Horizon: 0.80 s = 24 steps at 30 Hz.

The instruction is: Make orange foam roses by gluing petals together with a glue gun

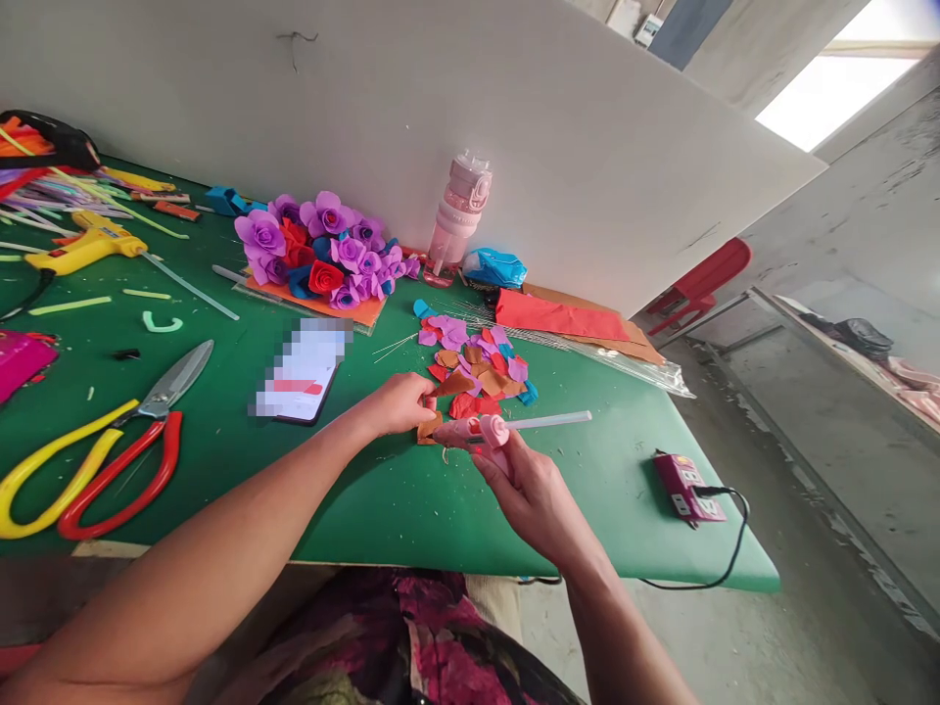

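Note:
My right hand (535, 488) is closed round the handle of a pink hot glue gun (477, 431). A translucent glue stick (554, 420) juts out of its back end to the right. The gun's nozzle points left, close to my left hand (402, 401). The fingers of that hand are pinched at a brown paper petal (429, 428), partly hidden by the gun's front. Just beyond both hands lies a loose pile of cut petals (481, 362) in purple, red, brown and blue.
Purple and red paper flowers (323, 245) stand behind a phone (305, 372). At left are large scissors (158, 401) and a yellow glue gun (92, 243). A pink bottle (456, 215) stands at the wall, red paper (562, 318) to its right. A power socket (686, 485) sits near the right edge.

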Tool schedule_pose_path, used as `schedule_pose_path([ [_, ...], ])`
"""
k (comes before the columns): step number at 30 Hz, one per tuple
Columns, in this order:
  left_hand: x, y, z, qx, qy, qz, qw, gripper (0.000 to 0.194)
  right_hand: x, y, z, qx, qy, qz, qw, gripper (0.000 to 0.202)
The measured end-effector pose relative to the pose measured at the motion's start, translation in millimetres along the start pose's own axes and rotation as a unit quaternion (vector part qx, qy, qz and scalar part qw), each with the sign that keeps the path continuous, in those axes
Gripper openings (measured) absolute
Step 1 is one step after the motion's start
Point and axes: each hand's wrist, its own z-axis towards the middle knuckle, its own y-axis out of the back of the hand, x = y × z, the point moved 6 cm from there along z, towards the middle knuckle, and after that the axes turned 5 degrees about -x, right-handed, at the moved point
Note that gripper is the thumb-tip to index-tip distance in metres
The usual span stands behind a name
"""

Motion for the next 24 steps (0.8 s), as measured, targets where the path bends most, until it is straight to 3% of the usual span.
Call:
schedule_pose_path([
  [5, 2, 0.1, 1, -0.010, -0.001, 0.006, 1.000, 0.006, -2, -4, 0, 0.009, -0.004, 0.005, 1.000, 0.025],
  [15, 2, -1.2, 2, -0.004, -0.010, 0.010, 1.000, 0.006, -15, 11, -5, -0.018, -0.028, 0.012, 0.999, 0.026],
  [24, 4, -2.1, 4, -0.004, -0.021, 0.013, 1.000, 0.007, -12, 8, -3, 0.010, -0.031, -0.034, 0.999, 0.029],
])
